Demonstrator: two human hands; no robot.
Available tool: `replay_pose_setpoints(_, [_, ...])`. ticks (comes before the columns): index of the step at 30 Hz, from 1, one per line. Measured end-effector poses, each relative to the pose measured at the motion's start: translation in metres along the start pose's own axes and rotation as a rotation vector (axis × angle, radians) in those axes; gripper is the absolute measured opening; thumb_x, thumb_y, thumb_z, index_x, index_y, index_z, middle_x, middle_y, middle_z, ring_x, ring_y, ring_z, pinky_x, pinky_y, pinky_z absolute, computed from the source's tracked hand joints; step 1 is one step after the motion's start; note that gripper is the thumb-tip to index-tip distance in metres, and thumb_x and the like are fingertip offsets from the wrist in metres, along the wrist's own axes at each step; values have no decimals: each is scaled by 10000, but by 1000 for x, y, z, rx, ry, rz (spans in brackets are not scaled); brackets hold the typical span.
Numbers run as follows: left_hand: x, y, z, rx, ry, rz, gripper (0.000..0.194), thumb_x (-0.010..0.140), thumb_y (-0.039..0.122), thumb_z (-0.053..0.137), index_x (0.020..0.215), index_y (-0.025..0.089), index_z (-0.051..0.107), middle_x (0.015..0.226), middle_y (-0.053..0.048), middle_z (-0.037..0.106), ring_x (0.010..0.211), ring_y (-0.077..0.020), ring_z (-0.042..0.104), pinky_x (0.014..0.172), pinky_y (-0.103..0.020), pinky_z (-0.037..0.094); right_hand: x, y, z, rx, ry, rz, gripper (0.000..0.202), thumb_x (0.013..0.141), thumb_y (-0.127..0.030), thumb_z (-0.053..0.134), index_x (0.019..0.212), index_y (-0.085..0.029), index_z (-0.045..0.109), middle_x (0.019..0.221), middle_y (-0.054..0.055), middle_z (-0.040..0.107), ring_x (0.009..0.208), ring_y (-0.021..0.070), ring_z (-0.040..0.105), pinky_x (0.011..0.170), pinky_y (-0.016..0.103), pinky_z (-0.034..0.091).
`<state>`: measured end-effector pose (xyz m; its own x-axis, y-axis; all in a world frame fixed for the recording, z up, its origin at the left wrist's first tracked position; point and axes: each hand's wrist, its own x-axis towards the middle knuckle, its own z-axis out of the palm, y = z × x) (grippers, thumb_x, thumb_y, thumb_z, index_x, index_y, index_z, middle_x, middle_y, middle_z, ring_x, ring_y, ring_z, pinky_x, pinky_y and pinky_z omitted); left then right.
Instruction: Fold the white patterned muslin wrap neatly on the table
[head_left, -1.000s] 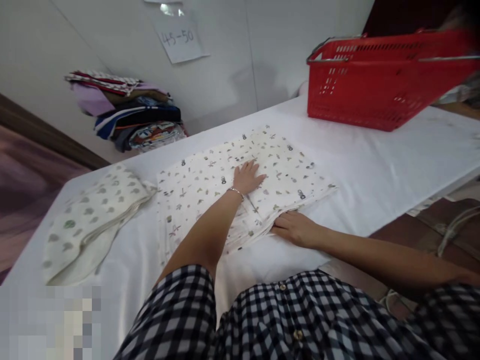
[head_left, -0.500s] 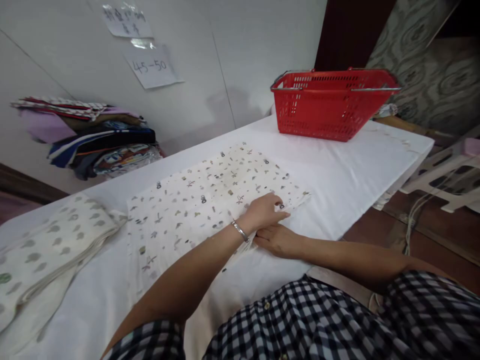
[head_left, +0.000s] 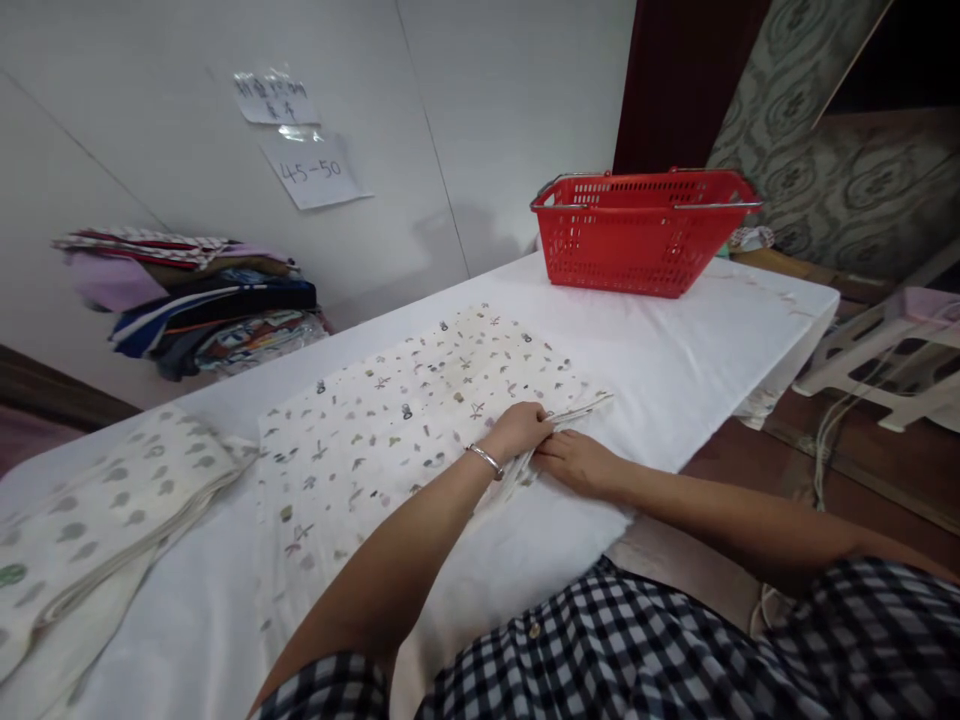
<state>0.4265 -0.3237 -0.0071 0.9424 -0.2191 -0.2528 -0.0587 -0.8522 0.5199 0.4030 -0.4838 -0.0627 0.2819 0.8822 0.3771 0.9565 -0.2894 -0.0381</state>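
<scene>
A white cloth (head_left: 420,390) with small scattered prints lies spread over the table in front of me. My left hand (head_left: 517,430), a silver bracelet on its wrist, is closed on the near edge of this cloth, which is raised in gathered layers there. Close beside it on the right, my right hand (head_left: 576,462) holds the same edge from below, with its fingertips partly hidden by the folds. To the left lies a folded cream cloth (head_left: 112,500) with grey dots, apart from both hands.
At the table's far right stands a red plastic basket (head_left: 619,245). A pile of folded clothes (head_left: 202,300) sits by the wall at left, below paper signs (head_left: 315,170). Off the table's right edge is a white plastic stool (head_left: 862,360).
My left hand has closed its fingers on the cloth edge, where thumb and forefinger were apart. The near edge is now lifted into folds. My right hand has shifted slightly right.
</scene>
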Motion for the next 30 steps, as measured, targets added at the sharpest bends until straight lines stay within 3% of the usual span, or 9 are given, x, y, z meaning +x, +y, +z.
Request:
replay_pose_setpoints(10, [-3,4,3,-12,9,-28,175,799,342,552,797,207,663,834,-24,703,773,-185,618,621,-265,419,-34,59,-26,-8,-58,153,314,975,-189,383,1132,-154,652,1167,114,630,1089,212,544,931,391,431])
replay_pose_setpoints(16, [-7,9,5,43,14,-30,154,805,325,540,799,218,650,826,-18,697,780,-192,622,624,-269,418,-33,65,-23,-98,-92,152,276,963,-198,420,1081,-152,665,1076,103,634,1005,215,548,860,372,435])
replay_pose_setpoints(19, [-7,11,6,63,14,-2,269,844,449,513,801,217,642,825,-26,692,781,-201,625,637,-279,437,-31,66,-21,-152,-85,133,253,964,-210,433,992,-133,673,974,97,629,923,214,545,798,357,432])
replay_pose_setpoints(22, [-3,9,7,67,76,166,413,924,522,371,894,221,653,944,-39,696,903,-200,628,769,-290,472,-34,69,-20,-165,-46,95,273,977,-220,414,968,-136,674,934,92,629,882,207,541,784,357,425])
replay_pose_setpoints(25, [4,3,13,102,118,323,438,977,473,275,1147,246,610,1252,-42,621,1194,-195,527,1016,-331,394,-42,71,-22,-149,-5,64,305,990,-210,376,1018,-139,671,1002,106,641,935,210,546,830,377,424])
replay_pose_setpoints(27, [8,-2,18,161,90,303,453,986,459,263,1282,260,541,1426,-41,494,1350,-200,383,1124,-390,280,-48,71,-24,-133,4,68,323,993,-195,353,1044,-146,668,1030,106,646,956,206,551,845,381,429])
replay_pose_setpoints(30, [11,-9,26,238,50,270,465,985,450,278,1376,282,464,1529,-30,353,1431,-197,243,1171,-440,168,-53,70,-28,-97,21,75,332,991,-181,346,1067,-158,668,1030,99,655,986,205,559,862,388,439])
